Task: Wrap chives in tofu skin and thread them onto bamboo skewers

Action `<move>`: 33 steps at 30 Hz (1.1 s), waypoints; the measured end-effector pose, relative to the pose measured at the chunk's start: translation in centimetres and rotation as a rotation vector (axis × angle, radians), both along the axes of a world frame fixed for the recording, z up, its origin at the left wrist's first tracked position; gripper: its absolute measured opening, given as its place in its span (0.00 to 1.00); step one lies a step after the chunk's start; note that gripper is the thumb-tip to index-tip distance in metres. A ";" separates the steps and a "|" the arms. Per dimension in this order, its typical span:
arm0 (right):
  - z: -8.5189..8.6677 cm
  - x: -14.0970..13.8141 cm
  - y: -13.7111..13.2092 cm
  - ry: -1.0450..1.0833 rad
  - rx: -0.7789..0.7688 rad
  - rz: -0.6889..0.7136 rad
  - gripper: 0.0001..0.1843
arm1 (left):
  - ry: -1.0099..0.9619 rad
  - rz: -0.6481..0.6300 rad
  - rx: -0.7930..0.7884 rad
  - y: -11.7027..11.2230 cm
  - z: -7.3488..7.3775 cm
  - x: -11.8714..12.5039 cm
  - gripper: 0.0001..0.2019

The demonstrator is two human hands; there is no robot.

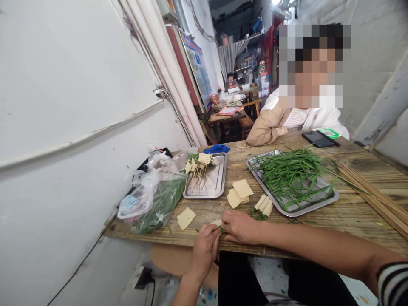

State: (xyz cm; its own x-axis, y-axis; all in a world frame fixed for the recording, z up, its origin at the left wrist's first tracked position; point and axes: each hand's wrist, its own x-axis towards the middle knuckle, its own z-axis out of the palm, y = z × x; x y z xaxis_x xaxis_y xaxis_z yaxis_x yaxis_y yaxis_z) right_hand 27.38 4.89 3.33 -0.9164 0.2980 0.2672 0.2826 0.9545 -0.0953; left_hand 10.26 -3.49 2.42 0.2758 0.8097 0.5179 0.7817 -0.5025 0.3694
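At the near edge of the wooden table (350,212), my left hand (204,250) and my right hand (240,226) meet over a small tofu-skin sheet (217,222) with green chives in it. Both hands have their fingers closed on this piece, and it is mostly hidden under them. Several finished rolls (264,204) lie just to the right of my right hand. Loose square tofu sheets (240,191) lie behind the hands, and one more square sheet (186,218) lies to the left.
A steel tray (216,187) holds skewered rolls. A larger tray (318,204) holds a heap of chives. A plastic bag of greens (156,199) sits at left. Bamboo skewers (372,195) lie at right. A person sits across, with a phone (318,138) beside them.
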 end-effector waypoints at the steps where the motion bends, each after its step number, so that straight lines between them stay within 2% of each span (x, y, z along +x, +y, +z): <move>1: -0.1 -0.1 0.2 0.002 -0.039 -0.008 0.13 | -0.018 0.005 -0.033 0.1 0.1 -0.1 0.10; 6: -0.7 -0.6 1.5 0.110 -0.340 -0.028 0.07 | -0.073 0.030 -0.084 0.7 -0.3 -1.0 0.09; 8: -0.7 -0.7 1.9 0.127 -0.383 -0.020 0.06 | -0.083 0.036 -0.062 0.7 -0.6 -1.1 0.09; 15: 0.3 -1.2 2.2 -0.018 -0.146 0.126 0.14 | 0.012 0.047 -0.011 0.0 -0.5 -0.2 0.11; 18: 0.6 -1.1 2.3 -0.022 -0.143 0.149 0.13 | 0.017 0.068 -0.026 0.2 -0.1 0.1 0.10; 24: 0.8 -0.5 2.2 -0.036 -0.156 0.109 0.11 | 0.038 0.063 -0.174 1.4 1.0 -0.4 0.12; 28: 0.3 -0.1 1.3 0.065 -0.052 -0.005 0.11 | -0.032 0.041 -0.214 1.6 1.0 -0.6 0.14; 33: -1.4 0.0 -0.1 0.112 0.153 0.047 0.12 | -0.096 0.036 -0.282 1.7 0.8 -0.9 0.15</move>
State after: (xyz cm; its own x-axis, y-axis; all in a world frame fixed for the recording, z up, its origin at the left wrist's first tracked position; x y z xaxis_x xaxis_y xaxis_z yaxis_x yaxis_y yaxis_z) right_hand 27.37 4.81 1.96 -0.8902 0.2037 0.4074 0.2331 0.9722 0.0234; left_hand 9.32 -1.82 3.26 0.2049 0.9337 0.2937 0.7522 -0.3422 0.5632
